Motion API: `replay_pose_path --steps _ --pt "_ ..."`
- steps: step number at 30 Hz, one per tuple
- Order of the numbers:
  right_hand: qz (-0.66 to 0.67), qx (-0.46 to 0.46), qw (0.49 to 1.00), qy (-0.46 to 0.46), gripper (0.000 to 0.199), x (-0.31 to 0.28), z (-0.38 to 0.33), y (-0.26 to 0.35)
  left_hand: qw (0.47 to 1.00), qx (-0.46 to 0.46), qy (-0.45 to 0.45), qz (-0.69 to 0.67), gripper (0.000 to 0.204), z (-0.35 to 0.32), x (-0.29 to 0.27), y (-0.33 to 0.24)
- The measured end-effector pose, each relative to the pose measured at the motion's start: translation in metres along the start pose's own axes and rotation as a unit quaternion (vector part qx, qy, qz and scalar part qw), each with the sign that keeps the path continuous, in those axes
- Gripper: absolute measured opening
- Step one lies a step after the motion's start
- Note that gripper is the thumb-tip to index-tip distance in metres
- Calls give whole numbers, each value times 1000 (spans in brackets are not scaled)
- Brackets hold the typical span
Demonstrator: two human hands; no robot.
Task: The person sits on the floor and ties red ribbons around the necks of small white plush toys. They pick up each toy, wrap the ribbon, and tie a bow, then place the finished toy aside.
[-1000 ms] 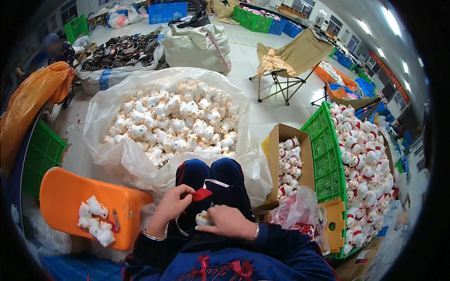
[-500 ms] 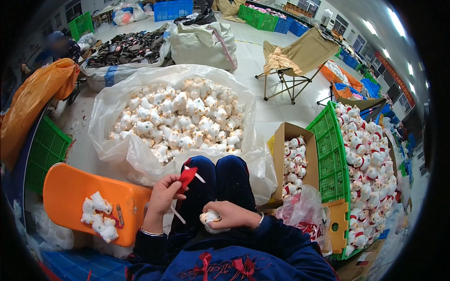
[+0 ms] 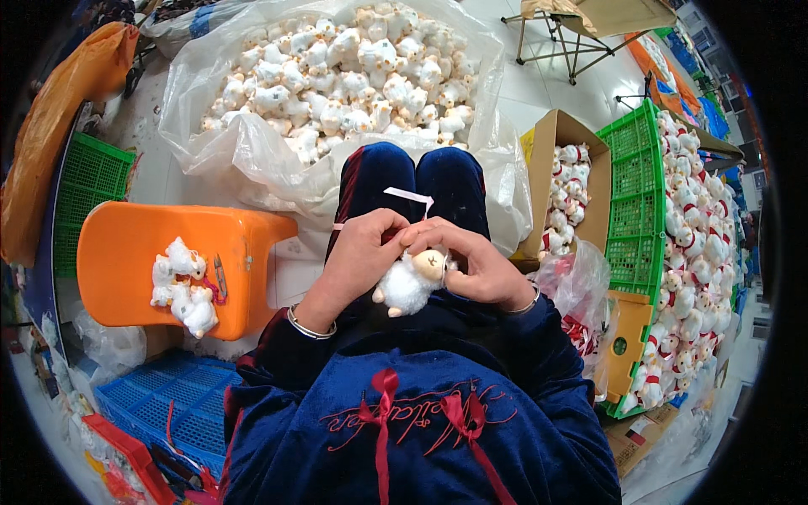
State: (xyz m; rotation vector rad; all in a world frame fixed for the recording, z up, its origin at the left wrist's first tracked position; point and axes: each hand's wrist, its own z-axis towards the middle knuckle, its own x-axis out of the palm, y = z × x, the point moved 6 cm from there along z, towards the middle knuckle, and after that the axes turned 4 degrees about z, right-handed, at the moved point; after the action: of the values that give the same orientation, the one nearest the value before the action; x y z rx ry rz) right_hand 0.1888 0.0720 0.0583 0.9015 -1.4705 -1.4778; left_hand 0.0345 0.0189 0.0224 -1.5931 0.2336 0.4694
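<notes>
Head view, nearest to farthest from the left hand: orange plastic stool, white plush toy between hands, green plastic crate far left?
1. White plush toy: just right of the left hand.
2. Orange plastic stool: left side.
3. Green plastic crate: far left, beyond the stool.

white plush toy (image 3: pixel 402 288), beige face (image 3: pixel 429 265); orange stool (image 3: pixel 126 273); green lattice crate (image 3: pixel 633 198)

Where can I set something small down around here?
The orange stool has bare seat left of its white plush toys. Bare floor shows between the clear plastic bag, folding chair and cardboard carton. The carton and green crate are crowded with more plush toys.
</notes>
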Motion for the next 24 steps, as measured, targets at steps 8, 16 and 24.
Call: replay_pose_path --steps 8,16,24 --pt "6 91 993 -79 57 -8 -16 -23 995 63 65 32 18 -17 6 -6" --pt "53 98 994 -10 56 6 -25 -18 926 0 350 -140 48 -39 37 17" --pt "-159 26 979 -122 29 -3 -39 -19 964 23 171 -204 45 -58 63 11"
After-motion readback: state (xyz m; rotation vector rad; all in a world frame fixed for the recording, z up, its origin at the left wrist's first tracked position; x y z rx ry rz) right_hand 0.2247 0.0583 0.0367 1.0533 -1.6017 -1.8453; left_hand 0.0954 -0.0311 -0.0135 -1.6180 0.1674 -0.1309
